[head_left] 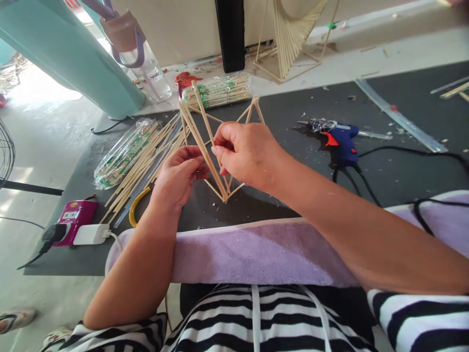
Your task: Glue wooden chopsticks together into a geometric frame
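A frame of thin wooden sticks (pixel 200 139) stands on the dark mat, its sticks meeting in a point near the mat's front. My right hand (pixel 244 154) pinches one slanting stick on the frame's right side between thumb and fingers. At the frame's left side is my left hand (pixel 183 173), its fingers curled beside the paired sticks; the fingertips are partly hidden behind them. Loose sticks (pixel 141 164) lie in a spread bundle left of the frame, under and beyond my left hand. A blue glue gun (pixel 346 142) with an orange trigger lies to the right.
Wrapped stick packs (pixel 126 154) (pixel 223 92) lie at the left and back. A clear bottle (pixel 152 73), a curved stick model (pixel 293 39), a magenta power socket (pixel 78 217), a yellow handle (pixel 137 208) and a black cable (pixel 410 150) surround the work. Purple cloth (pixel 256 252) covers the front edge.
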The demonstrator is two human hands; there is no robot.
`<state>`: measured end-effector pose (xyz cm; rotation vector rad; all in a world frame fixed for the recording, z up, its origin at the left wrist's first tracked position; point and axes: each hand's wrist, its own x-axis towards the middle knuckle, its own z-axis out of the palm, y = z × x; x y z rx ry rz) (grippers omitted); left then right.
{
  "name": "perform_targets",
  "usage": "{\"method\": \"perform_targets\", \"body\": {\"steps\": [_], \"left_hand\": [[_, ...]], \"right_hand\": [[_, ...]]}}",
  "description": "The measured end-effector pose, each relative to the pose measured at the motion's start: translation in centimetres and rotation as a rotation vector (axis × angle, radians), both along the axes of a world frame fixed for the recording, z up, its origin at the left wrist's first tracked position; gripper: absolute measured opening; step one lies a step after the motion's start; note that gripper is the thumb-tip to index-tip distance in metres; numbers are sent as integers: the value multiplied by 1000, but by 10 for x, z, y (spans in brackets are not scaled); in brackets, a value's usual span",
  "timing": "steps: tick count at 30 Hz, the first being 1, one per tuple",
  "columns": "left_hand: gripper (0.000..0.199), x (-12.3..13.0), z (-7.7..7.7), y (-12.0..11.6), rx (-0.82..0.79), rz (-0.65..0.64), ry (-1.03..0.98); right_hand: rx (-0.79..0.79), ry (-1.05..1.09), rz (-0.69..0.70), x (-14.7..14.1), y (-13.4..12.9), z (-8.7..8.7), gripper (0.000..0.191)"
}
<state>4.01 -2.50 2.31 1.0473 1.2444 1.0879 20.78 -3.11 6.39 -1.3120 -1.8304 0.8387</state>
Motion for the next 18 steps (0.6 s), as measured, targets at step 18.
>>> {"method": "perform_targets", "body": {"steps": [18], "left_hand": [[23,2,-3,-3,6,-68,-22]], "right_hand": [[79,-138,-8,-2,1,-5,11]]}}
